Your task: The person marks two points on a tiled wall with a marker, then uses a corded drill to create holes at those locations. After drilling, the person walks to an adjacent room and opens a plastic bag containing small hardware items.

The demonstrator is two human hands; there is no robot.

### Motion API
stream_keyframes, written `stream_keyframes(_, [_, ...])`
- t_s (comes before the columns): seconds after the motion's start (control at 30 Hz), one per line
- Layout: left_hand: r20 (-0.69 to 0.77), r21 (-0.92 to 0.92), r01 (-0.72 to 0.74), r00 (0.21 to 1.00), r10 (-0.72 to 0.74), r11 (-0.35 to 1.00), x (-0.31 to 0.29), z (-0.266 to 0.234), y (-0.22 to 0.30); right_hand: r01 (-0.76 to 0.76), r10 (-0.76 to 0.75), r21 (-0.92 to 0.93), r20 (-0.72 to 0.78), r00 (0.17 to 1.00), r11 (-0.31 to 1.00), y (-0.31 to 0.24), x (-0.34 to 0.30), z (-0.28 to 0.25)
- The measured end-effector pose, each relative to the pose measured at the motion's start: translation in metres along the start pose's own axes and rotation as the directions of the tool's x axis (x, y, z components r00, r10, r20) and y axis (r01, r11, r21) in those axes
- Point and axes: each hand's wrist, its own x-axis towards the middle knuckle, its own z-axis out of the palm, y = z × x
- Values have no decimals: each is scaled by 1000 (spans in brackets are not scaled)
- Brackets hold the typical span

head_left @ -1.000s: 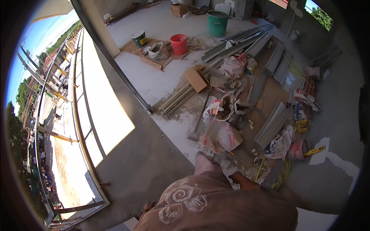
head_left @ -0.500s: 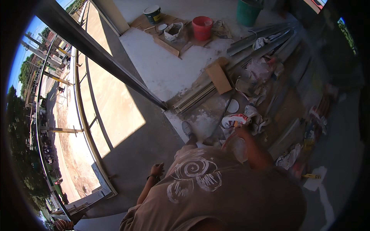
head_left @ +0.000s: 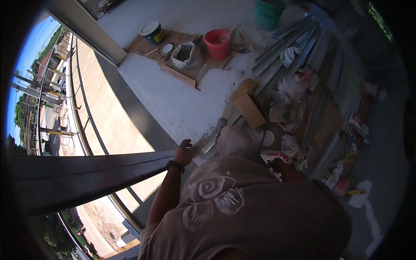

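My left hand [head_left: 186, 152], with a dark watch on the wrist, is raised beside the dark metal post [head_left: 104, 175]. Its fingers are loosely bent and apart, and nothing shows in them. Close to my body on the right, my right hand [head_left: 276, 164] is closed on a plastic bag [head_left: 275, 174], which is mostly hidden by my arm and shirt. A red-and-white printed sack [head_left: 277, 154] lies just beyond that hand. An open cardboard box [head_left: 249, 108] sits ahead, beside a white round lid [head_left: 268, 138].
Long metal profiles [head_left: 281, 47] and crumpled bags litter the floor on the right. Farther off, a red bucket [head_left: 216, 45], an open white sack [head_left: 185, 55] and a dark paint bucket [head_left: 151, 34] stand on cardboard. A green bucket [head_left: 267, 15] is behind them. A railing runs outside, left.
I have stepped forward, and the post now crosses the view at my left. My left hand has come up and forward next to it. My right hand, with the bag, is now partly hidden.
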Motion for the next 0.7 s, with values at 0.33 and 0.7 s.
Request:
stream_keyframes(0.33, [-77,-173,388,911,-405,905,285,-87,-46,425,-490,-341,-130,862,838,-324,161,-162])
stream_keyframes(0.7, [205,269,452,836,-509,850,486,-92,-69,457,-404,159,-279,871,875,-542,225,-369])
